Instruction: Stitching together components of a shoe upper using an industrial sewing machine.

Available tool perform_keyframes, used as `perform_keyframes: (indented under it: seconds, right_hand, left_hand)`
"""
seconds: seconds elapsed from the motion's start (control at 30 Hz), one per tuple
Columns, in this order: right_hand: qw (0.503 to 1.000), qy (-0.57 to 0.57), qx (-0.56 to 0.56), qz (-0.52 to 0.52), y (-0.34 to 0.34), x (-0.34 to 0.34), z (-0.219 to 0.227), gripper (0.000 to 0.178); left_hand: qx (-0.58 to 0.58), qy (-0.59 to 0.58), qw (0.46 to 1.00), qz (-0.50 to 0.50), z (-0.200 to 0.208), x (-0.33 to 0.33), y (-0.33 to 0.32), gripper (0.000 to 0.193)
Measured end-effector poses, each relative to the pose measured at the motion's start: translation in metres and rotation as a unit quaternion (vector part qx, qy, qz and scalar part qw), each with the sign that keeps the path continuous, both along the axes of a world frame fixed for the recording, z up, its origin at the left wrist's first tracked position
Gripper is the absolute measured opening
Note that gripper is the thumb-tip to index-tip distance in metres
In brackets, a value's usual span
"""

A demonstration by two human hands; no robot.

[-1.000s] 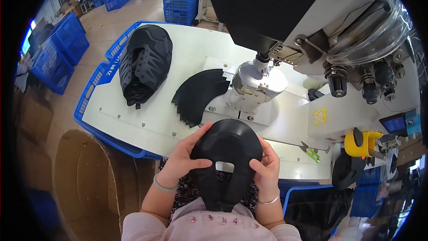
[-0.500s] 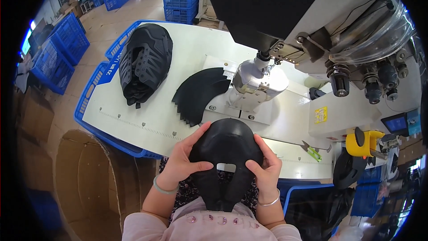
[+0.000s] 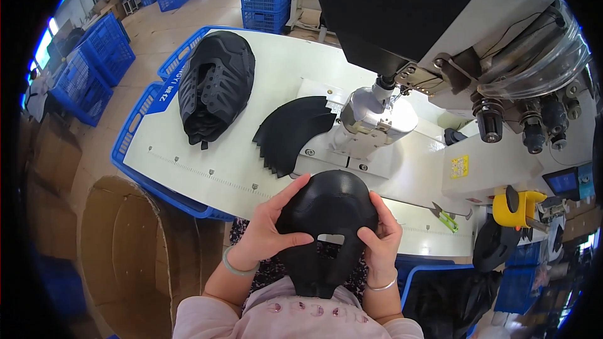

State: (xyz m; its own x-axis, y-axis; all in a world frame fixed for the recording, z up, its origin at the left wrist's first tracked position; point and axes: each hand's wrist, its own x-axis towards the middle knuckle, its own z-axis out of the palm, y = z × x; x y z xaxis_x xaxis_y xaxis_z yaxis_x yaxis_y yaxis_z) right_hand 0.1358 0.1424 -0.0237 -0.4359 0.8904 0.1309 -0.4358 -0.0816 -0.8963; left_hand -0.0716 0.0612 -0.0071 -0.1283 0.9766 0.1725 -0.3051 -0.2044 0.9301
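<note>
Between my hands, close in front of my body, is a black shoe upper (image 3: 328, 198) with its rounded toe pointing away from me and an opening in its middle. My left hand (image 3: 276, 226) grips its left side, thumb lying across the top near the opening. On the opposite side my right hand (image 3: 382, 232) holds the edge, its thumb also on top. The fingers beneath the upper are partly hidden. Just beyond it, a fanned stack of curved black pieces (image 3: 286, 135) lies beside the post of a sewing machine (image 3: 379, 116). Nested black shoe uppers (image 3: 217, 88) lie farther left.
The white table (image 3: 169, 129) has a blue basket (image 3: 122, 150) along its left side. Green-handled snips (image 3: 447, 218) lie at right, near a yellow holder (image 3: 515, 207). An open cardboard box (image 3: 122, 251) stands lower left. A blue bin (image 3: 408, 276) with black material sits lower right.
The whole view has shifted slightly, so the table and machine appear a little farther right. Both hands keep their hold on the shoe upper, which has barely moved relative to them.
</note>
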Motion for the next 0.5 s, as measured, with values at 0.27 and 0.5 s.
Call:
perform_keyframes:
  seconds: [0.27, 0.5]
  right_hand:
    - [1.0, 0.005, 0.007, -0.007, -0.0002, -0.0009, -0.0009, 0.067]
    - [1.0, -0.003, 0.006, -0.012, -0.0005, -0.0026, 0.0005, 0.067]
  left_hand:
    - [0.001, 0.041, 0.999, 0.004, 0.0035, -0.0008, -0.0023, 0.091]
    - [-0.005, 0.019, 1.0, 0.003, 0.0045, 0.0, -0.0002, 0.094]
